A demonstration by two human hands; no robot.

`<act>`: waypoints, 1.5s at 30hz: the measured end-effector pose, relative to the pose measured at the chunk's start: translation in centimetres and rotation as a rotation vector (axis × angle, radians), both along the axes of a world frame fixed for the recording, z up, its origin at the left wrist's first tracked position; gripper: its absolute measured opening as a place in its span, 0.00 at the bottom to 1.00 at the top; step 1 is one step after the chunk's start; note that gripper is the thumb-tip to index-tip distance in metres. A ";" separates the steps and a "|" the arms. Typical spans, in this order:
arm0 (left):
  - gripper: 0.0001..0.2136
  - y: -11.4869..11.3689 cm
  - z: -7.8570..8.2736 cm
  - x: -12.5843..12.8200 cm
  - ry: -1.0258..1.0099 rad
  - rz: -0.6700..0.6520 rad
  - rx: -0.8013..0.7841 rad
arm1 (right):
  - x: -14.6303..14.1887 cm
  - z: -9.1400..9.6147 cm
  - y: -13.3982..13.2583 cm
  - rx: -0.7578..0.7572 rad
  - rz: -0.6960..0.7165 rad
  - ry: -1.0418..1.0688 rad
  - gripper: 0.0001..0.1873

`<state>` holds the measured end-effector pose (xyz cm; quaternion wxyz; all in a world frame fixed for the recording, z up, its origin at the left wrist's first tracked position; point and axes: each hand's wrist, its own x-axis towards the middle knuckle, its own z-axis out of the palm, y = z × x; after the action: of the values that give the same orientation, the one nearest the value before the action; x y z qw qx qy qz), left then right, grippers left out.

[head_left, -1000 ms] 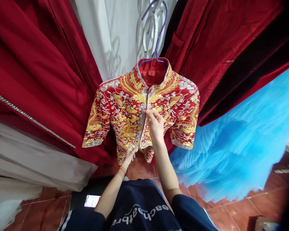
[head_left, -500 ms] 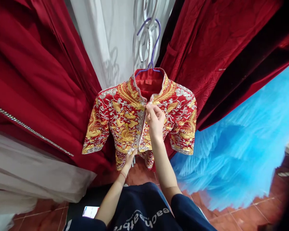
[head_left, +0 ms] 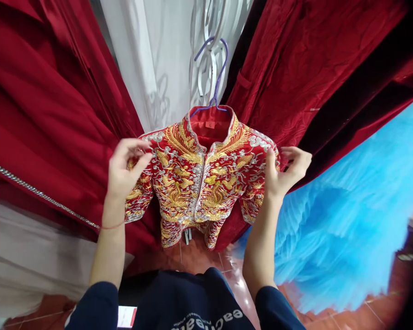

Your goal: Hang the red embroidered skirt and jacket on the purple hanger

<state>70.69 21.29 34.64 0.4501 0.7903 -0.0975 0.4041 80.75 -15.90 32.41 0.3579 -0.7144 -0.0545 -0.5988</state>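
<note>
A red jacket [head_left: 177, 172] with gold and silver embroidery hangs upright from a purple wire hanger [head_left: 222, 75]. Its stand collar is open at the top, with an S tag inside, and its front edges meet below. My left hand [head_left: 124, 167] is at the jacket's shoulder on the left, thumb and fingers apart. At the opposite shoulder is my right hand [head_left: 286, 168], thumb in front of the sleeve and curled fingers beyond its outer edge. Neither hand visibly grips the cloth; whether the fingertips touch it is hard to tell.
White curled metalwork [head_left: 211, 68] carries the hanger. Red drapery [head_left: 48, 91] hangs to the left and a red garment [head_left: 278, 82] to the right. Blue tulle [head_left: 340, 220] spreads at lower right, pale fabric [head_left: 37, 247] at lower left. Red tiles [head_left: 196, 256] cover the floor.
My right hand has left the collar closure and moved out to the right shoulder. My left hand has let go of the front hem and risen to the left shoulder.
</note>
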 end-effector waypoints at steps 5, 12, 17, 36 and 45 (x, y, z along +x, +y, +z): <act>0.21 1.9 1.8 4.5 0.083 0.126 0.317 | 2.0 1.2 -1.6 -0.241 0.252 0.185 0.26; 0.16 1.2 1.7 6.2 -0.036 0.433 0.205 | 3.6 2.3 -1.2 -0.143 0.243 0.204 0.22; 0.25 -0.2 4.9 5.4 -0.135 0.619 0.256 | 4.5 4.7 -2.1 -0.043 0.450 0.391 0.34; 0.27 4.3 -0.8 6.8 0.101 0.118 0.043 | 4.7 1.9 -2.6 0.058 0.589 0.322 0.15; 0.21 1.7 -2.3 6.1 -0.031 0.409 0.076 | 4.2 0.5 -1.3 -0.119 0.172 0.217 0.24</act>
<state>76.84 22.96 32.30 0.3272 0.8037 0.0429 0.4952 85.00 -17.19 32.89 0.3687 -0.7875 -0.1120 -0.4810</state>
